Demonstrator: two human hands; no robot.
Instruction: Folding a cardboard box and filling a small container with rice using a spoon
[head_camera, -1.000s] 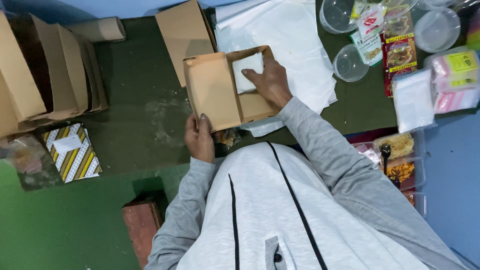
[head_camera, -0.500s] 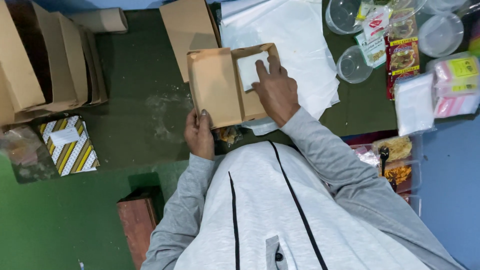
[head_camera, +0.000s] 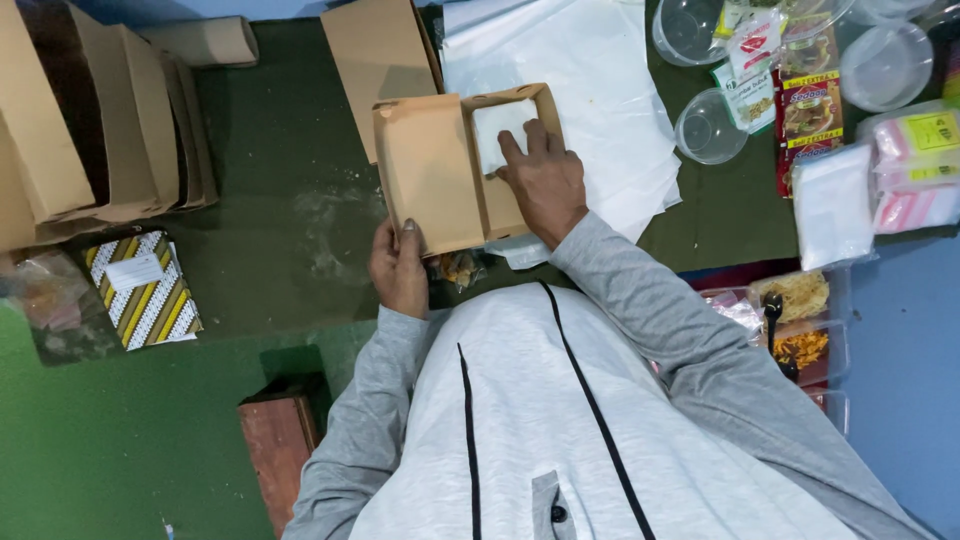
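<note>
An open brown cardboard box (head_camera: 432, 172) with its lid folded out to the left lies in front of me on the dark green surface. My left hand (head_camera: 400, 268) grips the box's near left corner, thumb on top of the lid. My right hand (head_camera: 543, 180) rests flat inside the box's tray, fingers pressing a white paper liner (head_camera: 493, 133) against the bottom. The liner's near part is hidden under my hand.
A stack of white paper sheets (head_camera: 590, 80) lies under and beyond the box. Flat cardboard boxes (head_camera: 100, 130) stand at the left, a striped packet (head_camera: 140, 290) below them. Clear plastic cups (head_camera: 708, 127), snack packets (head_camera: 808, 100) and food trays (head_camera: 790, 320) sit at the right.
My right hand has slid a little further into the tray, pressing the white liner down. The left hand stays on the box corner.
</note>
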